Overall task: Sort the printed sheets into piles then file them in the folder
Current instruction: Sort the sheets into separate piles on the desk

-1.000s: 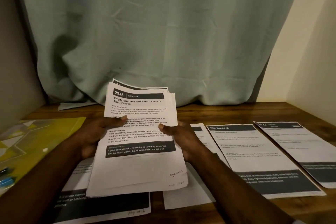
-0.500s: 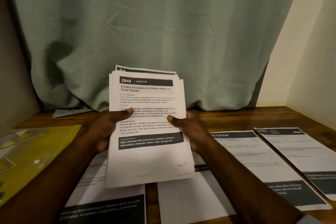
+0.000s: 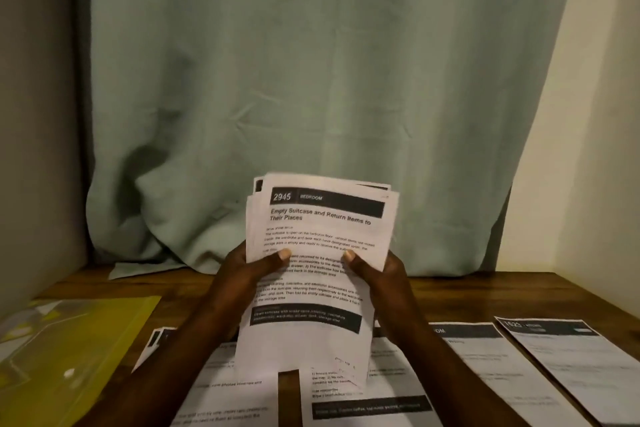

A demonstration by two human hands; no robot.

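I hold a stack of printed sheets (image 3: 322, 229) upright above the wooden table, top page headed "2945 BEDROOM". My left hand (image 3: 242, 274) grips its left edge, thumb on the front. My right hand (image 3: 377, 274) grips the right edge the same way. Below lie printed sheets in separate piles: one at lower left (image 3: 221, 395), one under my hands (image 3: 367, 402), one to the right (image 3: 485, 360) and one at far right (image 3: 571, 357). A yellow folder (image 3: 72, 354) lies flat at the left.
A pale green curtain (image 3: 311, 80) hangs behind the table (image 3: 450, 291), its hem resting on the back edge. A white scrap of paper (image 3: 128, 270) pokes out under the curtain at left. Walls close in on both sides.
Both hands have raised the stack and tipped it more upright, away from the table. The piles underneath show more fully now.
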